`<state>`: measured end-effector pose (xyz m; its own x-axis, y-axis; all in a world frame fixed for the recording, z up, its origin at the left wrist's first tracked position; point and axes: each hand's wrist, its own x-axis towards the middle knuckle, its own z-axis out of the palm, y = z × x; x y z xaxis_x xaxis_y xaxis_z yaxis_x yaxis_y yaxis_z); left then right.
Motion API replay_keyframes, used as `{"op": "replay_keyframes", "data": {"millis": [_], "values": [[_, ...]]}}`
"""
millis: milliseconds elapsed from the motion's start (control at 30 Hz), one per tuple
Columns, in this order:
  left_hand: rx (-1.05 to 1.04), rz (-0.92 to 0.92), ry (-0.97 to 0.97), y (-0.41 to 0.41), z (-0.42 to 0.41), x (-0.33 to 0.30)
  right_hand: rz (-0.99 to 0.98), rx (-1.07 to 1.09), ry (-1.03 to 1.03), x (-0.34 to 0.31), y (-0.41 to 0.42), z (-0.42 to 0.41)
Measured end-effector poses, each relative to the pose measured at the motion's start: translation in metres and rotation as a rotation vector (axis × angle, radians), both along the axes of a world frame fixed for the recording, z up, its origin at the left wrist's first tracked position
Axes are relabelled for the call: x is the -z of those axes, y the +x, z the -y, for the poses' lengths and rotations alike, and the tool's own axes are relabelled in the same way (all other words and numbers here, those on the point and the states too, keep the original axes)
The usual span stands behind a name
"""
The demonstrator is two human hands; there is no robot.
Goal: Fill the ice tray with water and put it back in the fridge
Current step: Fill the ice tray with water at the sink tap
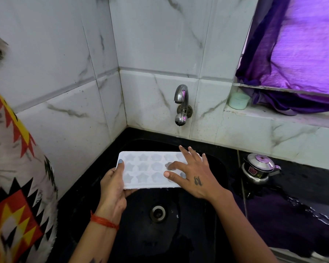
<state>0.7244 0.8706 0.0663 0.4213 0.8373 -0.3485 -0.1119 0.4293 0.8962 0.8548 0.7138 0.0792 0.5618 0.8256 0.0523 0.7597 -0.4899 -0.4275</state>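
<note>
A white ice tray [146,168] with star and flower shaped moulds is held level over the black sink [218,168]. My left hand [113,186] grips its left end, thumb on top. My right hand [193,175] lies spread over the tray's right end, fingers apart and fingertips touching the moulds. A chrome tap [181,103] sticks out of the tiled wall above and behind the tray; no water runs from it. The drain [157,213] shows below the tray.
A steel kettle [258,168] stands on the black counter right of the sink, beside a wet purple cloth [285,221]. A pale green cup [238,100] sits on the window ledge under a purple curtain [300,54]. Patterned fabric [13,177] hangs at the left.
</note>
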Motion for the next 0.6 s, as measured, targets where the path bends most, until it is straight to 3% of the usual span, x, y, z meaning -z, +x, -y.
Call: {"op": "replay_keyframes", "data": {"millis": [600], "values": [[0.01,-0.007,-0.006,-0.001,0.003,-0.001,-0.034,0.016,0.129,-0.014,0.003,-0.001]]}}
